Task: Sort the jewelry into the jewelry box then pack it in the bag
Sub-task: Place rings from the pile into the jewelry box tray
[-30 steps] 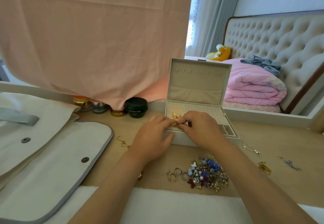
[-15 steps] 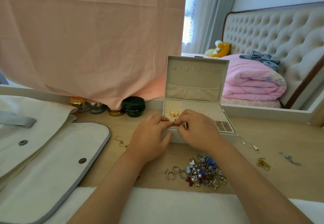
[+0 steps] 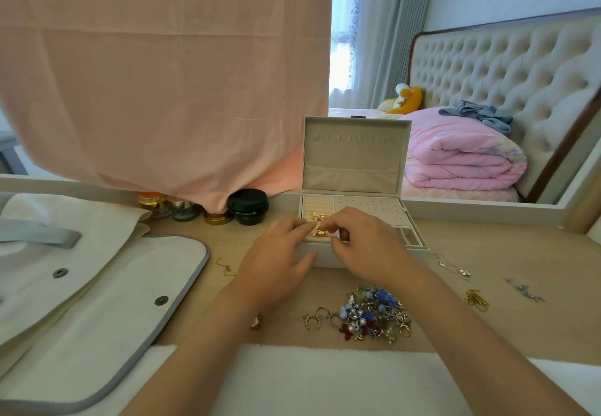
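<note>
**Both hands at the front-left corner of the open jewelry box**

Meeting over the front-left compartment of the jewelry box (image 3: 354, 162): left hand (image 3: 279, 253) and right hand (image 3: 367, 246), fingers curled, fingertips pinching a gold bow-shaped piece (image 3: 319, 233) between them. Possibly an earring, too small to tell. Just behind it, seated in the ring-roll section, a second gold bow (image 3: 317, 216). Box standing open on the bench (image 3: 487, 328), lid upright.

In front of the box, beside the right forearm, a tangled jewelry pile (image 3: 370, 314) of blue, red and pearl-like beads plus several rings. Right of the box, scattered apart on the wood: a thin silver chain (image 3: 452, 266), a gold chain (image 3: 475, 300) and a silver piece (image 3: 525, 292). Just left of the left hand, another fine gold necklace (image 3: 225, 267).

At far left, lying flat, the cream bag (image 3: 97, 285) with grey trim and snap buttons. Along the back edge, partly under a hanging pink cloth (image 3: 162, 74), a row of small jars (image 3: 247, 206).
</note>
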The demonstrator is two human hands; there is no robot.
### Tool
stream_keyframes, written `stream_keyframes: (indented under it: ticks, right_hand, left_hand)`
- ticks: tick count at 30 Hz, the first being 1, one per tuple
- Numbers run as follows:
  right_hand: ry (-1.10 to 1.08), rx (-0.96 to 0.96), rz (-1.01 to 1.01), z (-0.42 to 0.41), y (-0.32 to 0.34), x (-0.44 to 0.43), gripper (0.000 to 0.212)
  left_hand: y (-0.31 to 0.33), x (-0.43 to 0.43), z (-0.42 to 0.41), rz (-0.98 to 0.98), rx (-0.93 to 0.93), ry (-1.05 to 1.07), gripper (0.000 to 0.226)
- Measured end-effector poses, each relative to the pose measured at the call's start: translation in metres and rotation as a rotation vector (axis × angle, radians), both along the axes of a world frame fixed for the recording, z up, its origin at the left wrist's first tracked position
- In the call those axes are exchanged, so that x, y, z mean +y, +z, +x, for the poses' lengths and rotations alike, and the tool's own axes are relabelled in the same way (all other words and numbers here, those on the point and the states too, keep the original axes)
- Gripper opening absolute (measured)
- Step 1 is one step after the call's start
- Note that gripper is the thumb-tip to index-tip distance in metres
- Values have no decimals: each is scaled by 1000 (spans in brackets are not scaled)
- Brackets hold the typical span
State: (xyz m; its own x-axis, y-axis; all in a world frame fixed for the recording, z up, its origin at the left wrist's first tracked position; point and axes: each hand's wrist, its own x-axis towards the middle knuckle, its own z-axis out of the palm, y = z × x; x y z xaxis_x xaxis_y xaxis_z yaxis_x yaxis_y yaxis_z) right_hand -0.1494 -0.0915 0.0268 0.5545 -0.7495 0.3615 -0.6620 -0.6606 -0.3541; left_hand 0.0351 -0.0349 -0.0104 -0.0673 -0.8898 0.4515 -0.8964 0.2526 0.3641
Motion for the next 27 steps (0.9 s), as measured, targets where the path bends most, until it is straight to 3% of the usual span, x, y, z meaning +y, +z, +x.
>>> stream_keyframes:
  ticks: [5,9,13,17,21,27]
  right_hand:
    - [132,121,197,-1,8,21,16]
    - [194,272,309,-2,0,34,20]
    - [212,364,324,-2,-6,39,20]
    - [186,333,332,-4,-11,38,13]
    - [161,327,323,-2,-16,36,1]
    - [53,140,348,-3,-19,36,5]
  left_hand:
    - [14,17,0,38,-24,2,29]
    - [14,33,-1,259,-22,-38,8]
    - [4,46,0,353,-51,-99,11]
    - [-5,48,1,354,-76,-146,28]
    - [-8,47,2,347,-54,-161,26]
    - [-12,47,1,284,51,-131,25]
